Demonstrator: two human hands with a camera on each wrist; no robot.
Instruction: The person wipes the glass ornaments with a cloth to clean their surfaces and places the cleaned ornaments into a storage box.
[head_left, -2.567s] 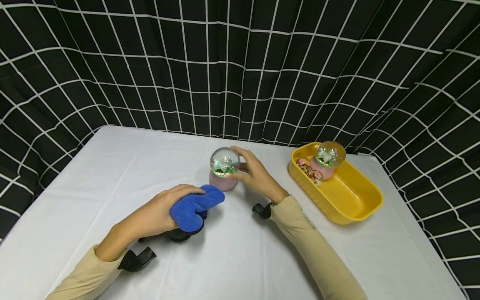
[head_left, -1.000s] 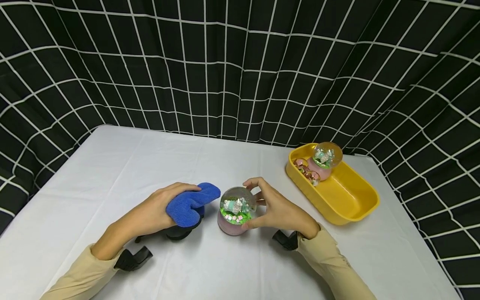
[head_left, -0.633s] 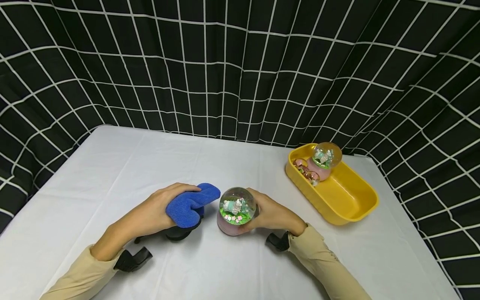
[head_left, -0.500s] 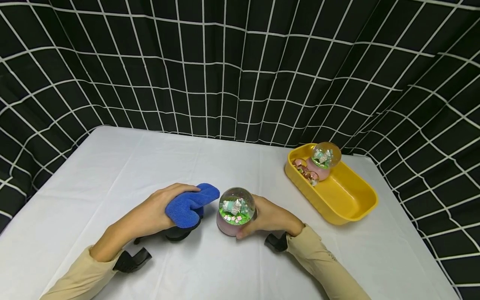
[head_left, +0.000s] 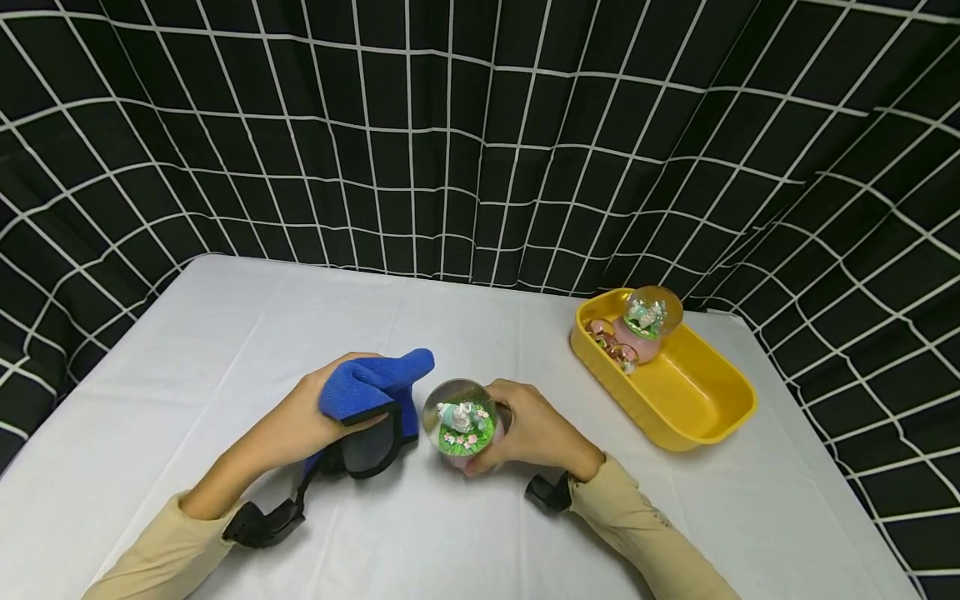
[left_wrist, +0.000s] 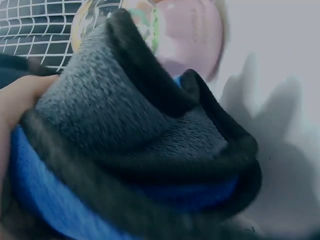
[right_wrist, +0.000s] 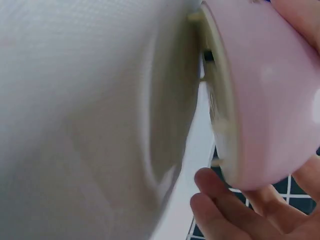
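My left hand (head_left: 303,421) grips a bunched microfibre cloth (head_left: 360,387), blue on one side and grey with black edging on the other. In the left wrist view the cloth's grey side (left_wrist: 110,110) faces the camera, close in front of a pink base (left_wrist: 187,37). Just right of the cloth, my right hand (head_left: 536,425) holds a snow globe (head_left: 459,417) around its pink base. The clear dome, with white figures and flowers inside, tips toward me. The right wrist view shows the base's underside (right_wrist: 217,110) tilted up off the tablecloth, with fingers (right_wrist: 220,210) below it.
At the right stands a yellow tray (head_left: 712,412). Inside its far end are a second snow globe (head_left: 645,325) on a pink base and some small pinkish globes (head_left: 624,357). A black curtain (head_left: 420,150) with white grid lines hangs behind the white-covered table (head_left: 300,308).
My right hand has brought the snow globe from farther back toward me, closed around its base and tilted it. My left hand has turned the cloth, baring its grey side.
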